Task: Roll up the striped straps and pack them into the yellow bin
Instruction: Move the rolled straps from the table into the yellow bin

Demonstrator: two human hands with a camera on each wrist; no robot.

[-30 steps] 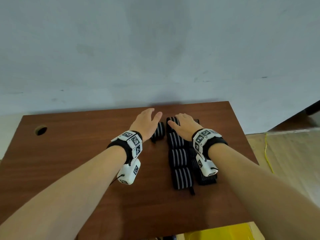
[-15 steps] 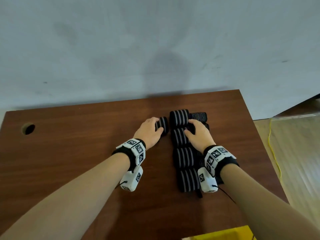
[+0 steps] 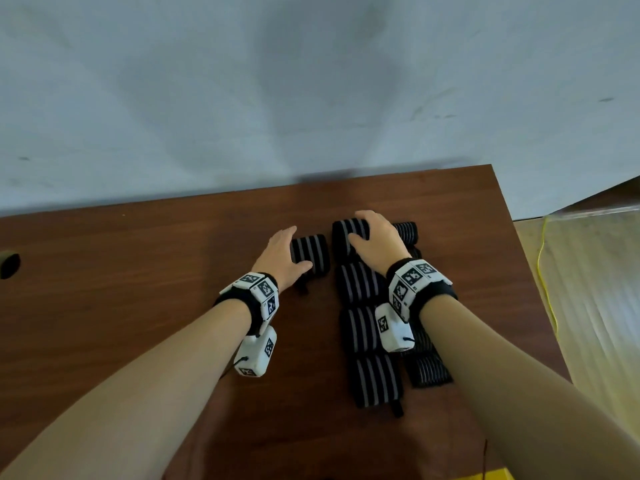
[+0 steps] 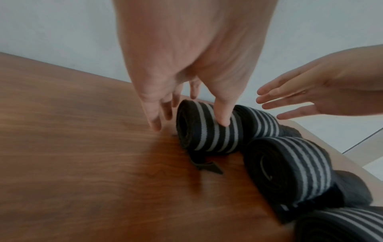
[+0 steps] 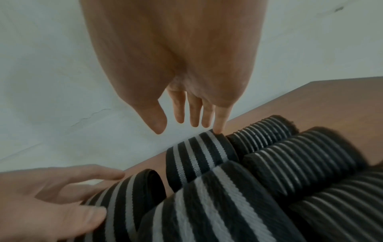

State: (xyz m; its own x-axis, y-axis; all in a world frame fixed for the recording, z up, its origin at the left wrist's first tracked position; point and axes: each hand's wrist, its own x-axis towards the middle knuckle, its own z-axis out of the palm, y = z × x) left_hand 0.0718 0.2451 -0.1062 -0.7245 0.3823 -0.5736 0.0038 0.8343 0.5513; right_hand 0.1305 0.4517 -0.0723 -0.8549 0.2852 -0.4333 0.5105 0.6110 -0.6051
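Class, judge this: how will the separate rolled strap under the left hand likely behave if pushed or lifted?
The rolled strap lies on its side, so a push probably rolls it. Its loose tail suggests lifting may unwind it. It is soft fabric, so likely squashy under the left hand.

A brown wood-grain surface (image 3: 138, 271) fills the lower view; a round cable hole (image 3: 8, 266) sits at its nine o'clock edge; a pale grey wall (image 3: 311, 98) rises behind at twelve o'clock; at three o'clock, pale flooring (image 3: 595, 289) carries a thin yellow cord (image 3: 543, 271).
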